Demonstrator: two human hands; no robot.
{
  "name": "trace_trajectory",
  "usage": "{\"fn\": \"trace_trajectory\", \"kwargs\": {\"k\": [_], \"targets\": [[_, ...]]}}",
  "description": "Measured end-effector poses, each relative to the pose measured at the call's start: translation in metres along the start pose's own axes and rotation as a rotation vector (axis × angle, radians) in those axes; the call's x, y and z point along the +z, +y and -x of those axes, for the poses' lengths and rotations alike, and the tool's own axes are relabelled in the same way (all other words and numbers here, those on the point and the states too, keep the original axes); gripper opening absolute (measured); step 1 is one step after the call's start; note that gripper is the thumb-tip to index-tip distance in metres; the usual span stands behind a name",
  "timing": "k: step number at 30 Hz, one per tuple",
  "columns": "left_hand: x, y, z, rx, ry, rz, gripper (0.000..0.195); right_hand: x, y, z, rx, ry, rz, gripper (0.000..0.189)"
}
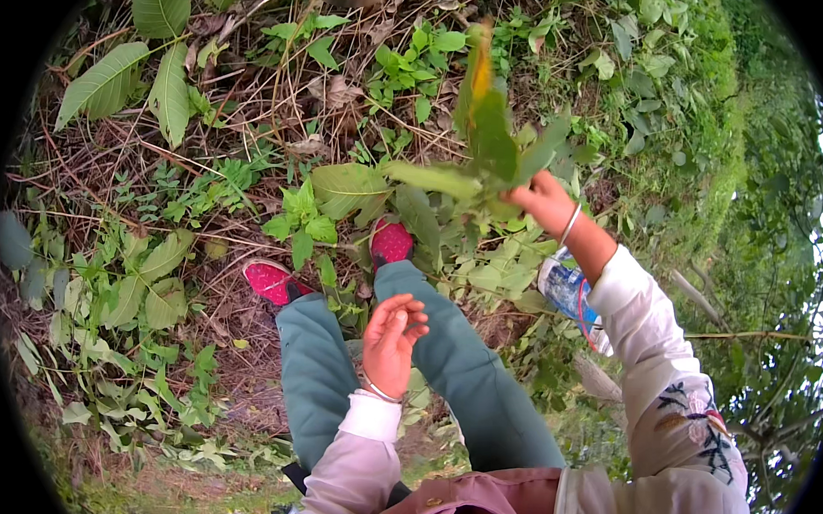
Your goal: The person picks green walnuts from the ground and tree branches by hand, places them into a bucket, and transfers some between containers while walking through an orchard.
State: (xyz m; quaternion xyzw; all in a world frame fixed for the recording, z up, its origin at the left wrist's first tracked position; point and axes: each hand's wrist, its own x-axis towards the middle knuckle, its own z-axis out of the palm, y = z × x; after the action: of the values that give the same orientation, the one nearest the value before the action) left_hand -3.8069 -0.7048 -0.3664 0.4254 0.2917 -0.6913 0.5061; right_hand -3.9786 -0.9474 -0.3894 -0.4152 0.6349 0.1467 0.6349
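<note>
My right hand [541, 202], a pale bangle at its wrist, is closed around the stem end of a leafy green sprig [492, 136]. The sprig is blurred, and one of its leaves [484, 64] is yellow-orange. My left hand [390, 339] is raised over my legs with its fingers loosely curled and nothing seen between them. Just below my right forearm stands a blue and white bucket [567, 291] with a red handle, partly hidden by the sleeve. My red shoes [270, 282] are on the ground among weeds.
Dry stalks and dead leaves [246, 98] cover the ground, with low green weeds [413, 64] growing through. Large-leaved shoots [152, 287] stand at the left. Bare branches [699, 297] and dense foliage [772, 204] lie to the right, beyond the bucket.
</note>
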Motion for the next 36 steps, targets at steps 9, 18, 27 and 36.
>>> {"fn": "trace_trajectory", "kwargs": {"k": [9,18,27,36], "targets": [[-0.006,0.039,0.001,-0.081,-0.159,0.069,0.036,0.027,-0.063,-0.067,-0.545,0.02,0.286,0.022],[-0.016,0.034,0.013,-0.373,-0.028,-0.237,0.026,-0.063,-0.062,-0.268,-0.239,0.709,1.166,0.043],[-0.013,0.049,0.021,-0.078,-0.169,0.014,0.035,-0.007,-0.053,-0.154,-0.502,0.887,0.635,0.046],[-0.036,0.086,0.039,0.087,-0.429,0.376,0.068,0.17,-0.111,0.061,-0.933,-0.412,0.529,0.047]]}}
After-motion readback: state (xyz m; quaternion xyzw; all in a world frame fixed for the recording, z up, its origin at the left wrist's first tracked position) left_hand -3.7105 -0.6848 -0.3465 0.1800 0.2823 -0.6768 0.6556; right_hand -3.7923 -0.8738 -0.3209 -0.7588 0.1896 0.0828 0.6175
